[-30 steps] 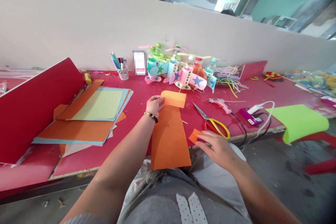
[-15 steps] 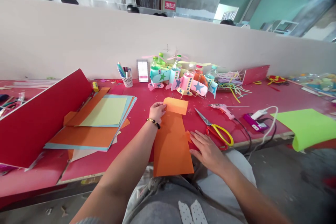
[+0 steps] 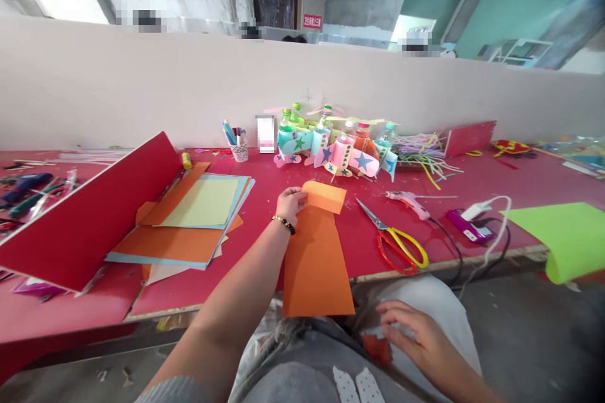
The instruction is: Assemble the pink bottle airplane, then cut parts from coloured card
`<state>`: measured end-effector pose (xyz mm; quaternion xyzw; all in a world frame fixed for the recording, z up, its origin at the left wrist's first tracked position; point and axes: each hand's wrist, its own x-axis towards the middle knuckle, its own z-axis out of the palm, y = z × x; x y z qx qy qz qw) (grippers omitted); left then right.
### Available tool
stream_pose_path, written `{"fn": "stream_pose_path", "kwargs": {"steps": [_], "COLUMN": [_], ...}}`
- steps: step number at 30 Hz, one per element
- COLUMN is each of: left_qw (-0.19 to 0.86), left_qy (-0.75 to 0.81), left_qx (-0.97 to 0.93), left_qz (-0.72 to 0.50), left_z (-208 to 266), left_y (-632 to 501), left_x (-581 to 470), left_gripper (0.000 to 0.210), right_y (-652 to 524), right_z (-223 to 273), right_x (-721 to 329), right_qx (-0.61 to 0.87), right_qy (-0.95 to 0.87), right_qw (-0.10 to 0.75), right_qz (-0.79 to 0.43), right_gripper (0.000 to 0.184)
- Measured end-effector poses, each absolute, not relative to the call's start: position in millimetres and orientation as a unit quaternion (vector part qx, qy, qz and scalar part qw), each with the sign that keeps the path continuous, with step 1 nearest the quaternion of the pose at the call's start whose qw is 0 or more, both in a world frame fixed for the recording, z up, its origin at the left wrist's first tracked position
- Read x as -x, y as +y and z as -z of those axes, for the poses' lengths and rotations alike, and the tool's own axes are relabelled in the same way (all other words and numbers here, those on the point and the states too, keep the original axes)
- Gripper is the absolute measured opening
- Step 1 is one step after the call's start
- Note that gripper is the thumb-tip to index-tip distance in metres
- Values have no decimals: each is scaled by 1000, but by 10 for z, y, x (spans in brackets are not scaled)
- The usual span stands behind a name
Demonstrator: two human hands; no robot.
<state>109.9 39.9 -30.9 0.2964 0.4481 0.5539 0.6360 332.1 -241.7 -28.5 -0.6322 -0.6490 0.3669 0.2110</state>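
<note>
My left hand point(image 3: 290, 206) pinches the left edge of an orange paper sheet point(image 3: 319, 264) whose far end curls back over itself. The near end of the sheet sticks out past the table edge over my lap. My right hand point(image 3: 416, 330) is above my lap with its fingers apart, holding nothing that I can see. Just left of its fingertips is a small orange paper scrap point(image 3: 377, 347), slightly blurred. On the table to the right of the sheet lie scissors point(image 3: 394, 242) with red and yellow handles, blades apart.
Stacked coloured paper point(image 3: 165, 245) lies left beside a red board point(image 3: 94, 220). Bottle planes point(image 3: 347, 145) and a pen cup point(image 3: 240, 151) stand at the back. A pink glue gun point(image 3: 409, 203), a purple power strip point(image 3: 470, 227) and green paper point(image 3: 562, 227) are on the right.
My right hand has left the table beside the sheet and moved down over my lap, and the orange scrap is down there too. My left hand still grips the sheet. The view has shifted slightly.
</note>
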Motion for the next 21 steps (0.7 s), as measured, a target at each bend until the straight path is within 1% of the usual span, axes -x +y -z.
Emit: {"fn": "stream_pose_path", "kwargs": {"steps": [2, 5, 8, 11, 13, 18, 21], "left_qw": [630, 617, 602, 579, 560, 487, 413], "left_qy": [451, 462, 473, 484, 490, 511, 544], "left_qx": [-306, -327, -362, -413, -454, -551, -589], "left_qz": [-553, -547, -532, -511, -491, -445, -432], "left_z": [299, 287, 279, 287, 307, 368, 360], "left_y": [387, 372, 369, 382, 399, 454, 480], "left_x": [-1101, -1102, -1100, -1094, -1086, -1045, -984], "left_gripper": [29, 25, 20, 15, 12, 8, 7], "right_y": [-2344, -2226, -2137, -2079, -2058, -2072, -2112], "right_z": [377, 493, 571, 605, 595, 522, 508], "right_x": [-3192, -2952, -2798, -2792, -2837, -2899, -2880], "right_qx": [641, 619, 589, 582, 592, 600, 593], "right_qy": [-562, -454, -407, -388, -377, -352, -344], "right_qw": [268, 320, 346, 380, 405, 437, 440], "right_qz": [-449, -555, -606, -605, -586, -571, -580], "right_gripper": [35, 41, 32, 24, 22, 34, 34]}}
